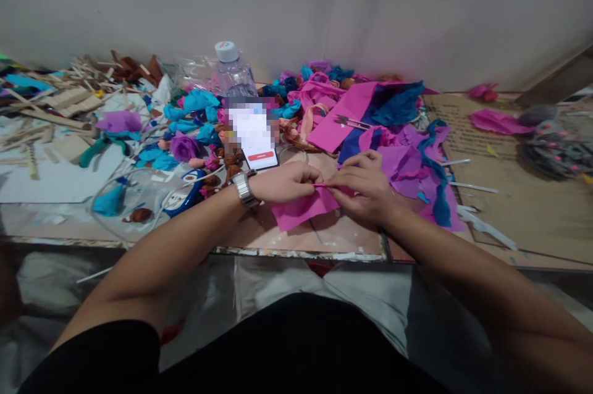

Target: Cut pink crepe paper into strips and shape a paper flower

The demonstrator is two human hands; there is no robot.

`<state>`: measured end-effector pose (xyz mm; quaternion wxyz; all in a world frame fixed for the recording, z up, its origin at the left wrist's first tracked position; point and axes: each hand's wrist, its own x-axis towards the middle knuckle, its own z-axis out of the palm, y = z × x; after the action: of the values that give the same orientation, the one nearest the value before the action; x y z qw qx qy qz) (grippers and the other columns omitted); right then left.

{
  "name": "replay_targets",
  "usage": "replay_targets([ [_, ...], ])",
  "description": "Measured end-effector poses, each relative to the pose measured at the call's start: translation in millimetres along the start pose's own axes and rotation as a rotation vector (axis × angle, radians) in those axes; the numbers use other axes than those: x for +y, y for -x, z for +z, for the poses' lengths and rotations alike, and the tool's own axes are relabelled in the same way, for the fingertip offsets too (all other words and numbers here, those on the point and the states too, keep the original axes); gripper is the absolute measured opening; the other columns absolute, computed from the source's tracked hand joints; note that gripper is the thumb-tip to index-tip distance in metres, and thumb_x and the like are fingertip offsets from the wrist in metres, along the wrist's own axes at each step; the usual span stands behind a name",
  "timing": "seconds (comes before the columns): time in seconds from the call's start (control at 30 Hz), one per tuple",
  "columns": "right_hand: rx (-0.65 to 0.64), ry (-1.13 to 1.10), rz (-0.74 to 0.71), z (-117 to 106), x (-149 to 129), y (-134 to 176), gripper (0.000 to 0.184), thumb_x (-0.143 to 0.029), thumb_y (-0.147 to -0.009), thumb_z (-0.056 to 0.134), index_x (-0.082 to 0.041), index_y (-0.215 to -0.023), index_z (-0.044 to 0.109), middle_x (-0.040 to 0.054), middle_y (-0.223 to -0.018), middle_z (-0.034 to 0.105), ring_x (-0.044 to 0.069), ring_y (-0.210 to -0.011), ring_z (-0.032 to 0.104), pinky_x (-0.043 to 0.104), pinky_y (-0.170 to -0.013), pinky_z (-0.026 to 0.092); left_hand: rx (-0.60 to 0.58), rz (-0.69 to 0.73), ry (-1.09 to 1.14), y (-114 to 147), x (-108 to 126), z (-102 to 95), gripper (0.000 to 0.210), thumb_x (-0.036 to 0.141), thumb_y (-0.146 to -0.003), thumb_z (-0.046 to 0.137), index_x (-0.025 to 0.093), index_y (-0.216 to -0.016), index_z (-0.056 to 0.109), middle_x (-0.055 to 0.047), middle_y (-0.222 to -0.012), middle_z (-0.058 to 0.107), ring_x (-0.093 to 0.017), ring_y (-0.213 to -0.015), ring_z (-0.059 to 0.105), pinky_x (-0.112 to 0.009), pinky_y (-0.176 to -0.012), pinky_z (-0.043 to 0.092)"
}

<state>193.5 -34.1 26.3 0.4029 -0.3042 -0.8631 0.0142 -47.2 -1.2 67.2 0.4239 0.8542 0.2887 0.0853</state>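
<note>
A sheet of pink crepe paper (303,211) is between my hands, just above the table's front part. My left hand (290,183), with a metal watch at the wrist, pinches its upper edge. Fingers of my right hand (364,187) are closed on the same edge, right beside the left fingertips. The edge looks rolled or folded where both hands meet. Beyond them, thread snips (351,123) rest on a stack of pink sheets (340,116). Purple paper pieces (403,165) lie near my right hand. A lit phone (260,150) stands behind my left wrist.
Blue, purple and brown paper flowers (188,144) crowd the table's left middle. A water bottle (235,73) stands at the back. Wood sticks (69,104) and green-handled pliers (95,152) are at the left. Cardboard (504,209) covers the right, with white sticks (475,187) beside it.
</note>
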Motion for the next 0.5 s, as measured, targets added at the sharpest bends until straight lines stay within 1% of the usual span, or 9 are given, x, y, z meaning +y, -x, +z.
replay_targets([
  [0.1, 0.003, 0.001, -0.009, -1.2, -0.4, -0.5, 0.01, -0.023, -0.093, 0.075, -0.03, -0.099, 0.079, 0.0004, -0.087, 0.078, 0.025, -0.096, 0.066, 0.052, -0.1, 0.036, -0.007, -0.003, 0.015, -0.1, 2.1, 0.0, 0.022, 0.031, -0.096, 0.05, 0.015, -0.089, 0.064, 0.001, -0.078, 0.055, -0.013, -0.072, 0.049, -0.027, -0.067, 0.037],
  [0.17, 0.016, 0.003, -0.007, -1.4, -0.9, -0.9, 0.007, -0.024, -0.093, 0.074, -0.028, -0.096, 0.079, 0.0013, -0.087, 0.078, 0.025, -0.095, 0.067, 0.052, -0.1, 0.037, 0.003, 0.005, 0.029, -0.4, 2.7, 0.3, 0.033, 0.039, -0.102, 0.046, 0.014, -0.092, 0.065, 0.001, -0.08, 0.056, -0.014, -0.074, 0.05, -0.027, -0.068, 0.037],
  [0.23, 0.016, 0.007, 0.002, -1.3, -1.4, -1.1, 0.005, -0.024, -0.094, 0.074, -0.027, -0.094, 0.078, 0.0016, -0.086, 0.079, 0.025, -0.095, 0.067, 0.053, -0.1, 0.037, 0.02, 0.007, 0.029, -0.9, 2.1, 0.9, 0.04, 0.044, -0.105, 0.042, 0.014, -0.092, 0.065, 0.001, -0.078, 0.054, -0.014, -0.074, 0.049, -0.028, -0.07, 0.037],
  [0.37, -0.014, 0.009, 0.015, -1.2, -2.0, -0.7, 0.004, -0.025, -0.095, 0.074, -0.028, -0.095, 0.078, 0.001, -0.089, 0.08, 0.025, -0.096, 0.068, 0.053, -0.101, 0.036, 0.028, 0.003, 0.021, -1.9, -0.7, 2.0, 0.038, 0.041, -0.106, 0.042, 0.015, -0.087, 0.061, 0.002, -0.075, 0.05, -0.013, -0.071, 0.047, -0.028, -0.069, 0.036],
  [0.5, -0.015, 0.017, 0.012, -1.5, -2.6, -0.6, 0.003, -0.026, -0.095, 0.075, -0.027, -0.097, 0.077, 0.001, -0.088, 0.08, 0.026, -0.097, 0.068, 0.053, -0.101, 0.037, 0.052, 0.01, 0.018, -2.4, -2.7, 2.4, 0.036, 0.041, -0.105, 0.044, 0.014, -0.089, 0.063, 0.002, -0.075, 0.053, -0.013, -0.07, 0.048, -0.027, -0.066, 0.035],
])
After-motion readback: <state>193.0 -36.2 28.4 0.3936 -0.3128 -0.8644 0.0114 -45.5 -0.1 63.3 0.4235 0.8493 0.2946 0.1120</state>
